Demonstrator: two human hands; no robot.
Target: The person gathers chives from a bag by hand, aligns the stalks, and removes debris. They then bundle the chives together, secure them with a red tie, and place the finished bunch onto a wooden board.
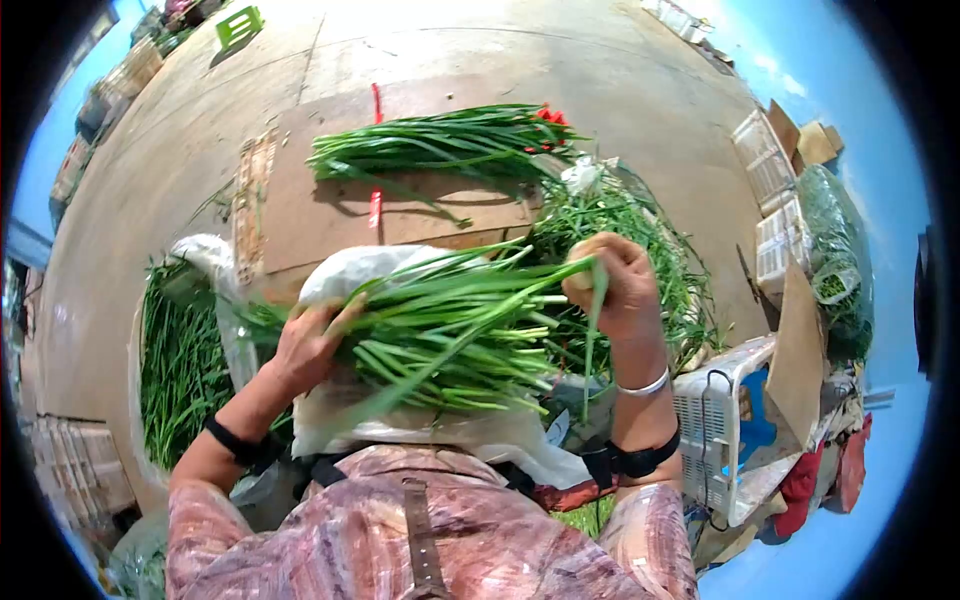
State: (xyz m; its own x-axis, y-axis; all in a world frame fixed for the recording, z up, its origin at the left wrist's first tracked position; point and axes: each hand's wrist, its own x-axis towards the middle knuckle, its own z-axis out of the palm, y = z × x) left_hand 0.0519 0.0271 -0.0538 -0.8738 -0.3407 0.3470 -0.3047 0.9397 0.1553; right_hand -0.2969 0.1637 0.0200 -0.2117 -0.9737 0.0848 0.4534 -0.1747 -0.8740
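Observation:
A loose bunch of long green stalks [450, 320] lies across my lap over a white sack [375, 262], pale cut ends to the right. My left hand [312, 340] rests on the leafy left part of the bunch, fingers spread and slightly blurred. On the right, my right hand [618, 280] is closed around a green leaf [598, 300], which hangs below the fingers and also runs left over the bunch. Beyond the lap, a bundle of green stalks [430, 140] with red at its right end lies on a brown board [300, 225], above a red strap [376, 208].
A heap of loose greens [650, 225] lies at the right of the board. To the left stands a white-lined container of greens [185, 370]. White crates [720, 420] and cardboard [795, 350] line the right side. A green stool [238, 28] stands far back.

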